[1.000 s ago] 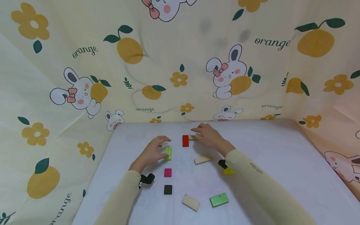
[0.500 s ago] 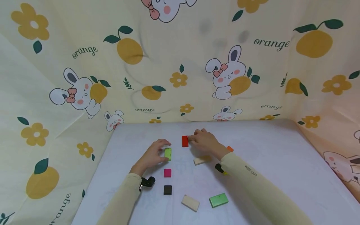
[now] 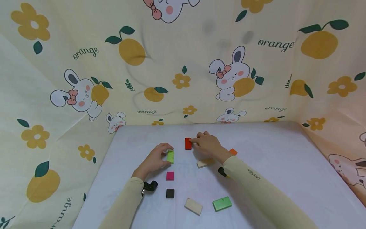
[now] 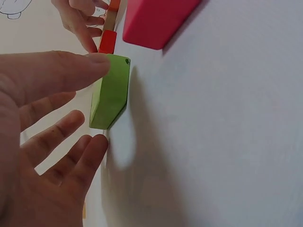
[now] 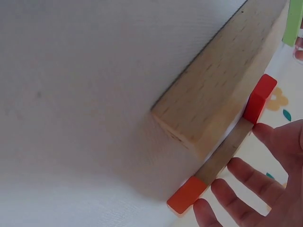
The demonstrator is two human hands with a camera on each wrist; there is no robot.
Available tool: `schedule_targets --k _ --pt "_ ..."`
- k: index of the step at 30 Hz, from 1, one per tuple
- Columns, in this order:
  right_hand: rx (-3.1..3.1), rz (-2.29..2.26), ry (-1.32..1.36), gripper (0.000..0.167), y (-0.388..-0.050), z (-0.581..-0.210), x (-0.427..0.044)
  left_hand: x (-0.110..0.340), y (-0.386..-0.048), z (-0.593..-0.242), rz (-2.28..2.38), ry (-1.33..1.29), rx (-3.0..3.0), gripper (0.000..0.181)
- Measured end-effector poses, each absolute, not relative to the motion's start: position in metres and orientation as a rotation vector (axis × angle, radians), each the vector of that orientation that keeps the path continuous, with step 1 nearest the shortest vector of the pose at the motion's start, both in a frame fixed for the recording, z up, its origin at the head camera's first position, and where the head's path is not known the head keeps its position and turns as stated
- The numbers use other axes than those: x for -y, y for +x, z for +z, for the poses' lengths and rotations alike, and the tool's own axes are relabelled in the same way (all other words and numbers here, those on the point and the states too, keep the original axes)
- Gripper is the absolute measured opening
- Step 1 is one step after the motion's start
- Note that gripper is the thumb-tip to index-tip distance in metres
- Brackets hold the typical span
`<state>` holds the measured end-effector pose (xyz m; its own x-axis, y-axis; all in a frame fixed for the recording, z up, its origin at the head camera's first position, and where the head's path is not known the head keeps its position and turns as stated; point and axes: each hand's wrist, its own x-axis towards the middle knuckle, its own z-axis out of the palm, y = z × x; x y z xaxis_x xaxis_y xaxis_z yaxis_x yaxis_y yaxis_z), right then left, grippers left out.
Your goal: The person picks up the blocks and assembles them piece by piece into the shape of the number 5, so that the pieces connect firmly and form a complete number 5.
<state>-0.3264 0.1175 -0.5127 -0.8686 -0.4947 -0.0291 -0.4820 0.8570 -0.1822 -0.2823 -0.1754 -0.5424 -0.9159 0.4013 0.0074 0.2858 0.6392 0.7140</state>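
Observation:
In the head view, my left hand (image 3: 153,157) spans a lime-green block (image 3: 170,157) lengthwise. The thumb lies at its near end and the fingertips at its far end, where the left wrist view shows a slight gap. My right hand (image 3: 209,143) is at the back of the table, one fingertip at the right edge of a red block (image 3: 187,143). Seen from the right wrist, its spread fingers lie along a plain wooden block (image 5: 225,153), between the red block (image 5: 260,98) and an orange block (image 5: 187,195). The head view hides that wooden block.
Another wooden block (image 3: 204,163) lies just in front of the right hand. A pink block (image 3: 170,176) and a black block (image 3: 170,193) line up below the lime-green one. Nearer are a wooden block (image 3: 193,206) and a green block (image 3: 222,204). The right sleeve mostly covers a yellow piece.
My right hand has come down and slightly nearer, its finger reaching the red block; the orange block now shows beside the wrist. My left fingers have lowered toward the lime-green block's far end.

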Motion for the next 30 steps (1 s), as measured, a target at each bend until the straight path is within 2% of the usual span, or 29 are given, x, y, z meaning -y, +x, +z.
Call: schedule_targets --k 18,30 --pt "-2.971 -0.218 -0.785 0.04 -0.3252 -0.5129 -0.1162 0.1734 -0.2808 -0.5479 1.133 0.534 -2.718 0.055" --pt "-2.977 -0.198 -0.798 0.039 -0.3253 -0.5128 -0.1176 0.1701 -0.2791 -0.5492 1.116 0.59 -2.725 0.043"
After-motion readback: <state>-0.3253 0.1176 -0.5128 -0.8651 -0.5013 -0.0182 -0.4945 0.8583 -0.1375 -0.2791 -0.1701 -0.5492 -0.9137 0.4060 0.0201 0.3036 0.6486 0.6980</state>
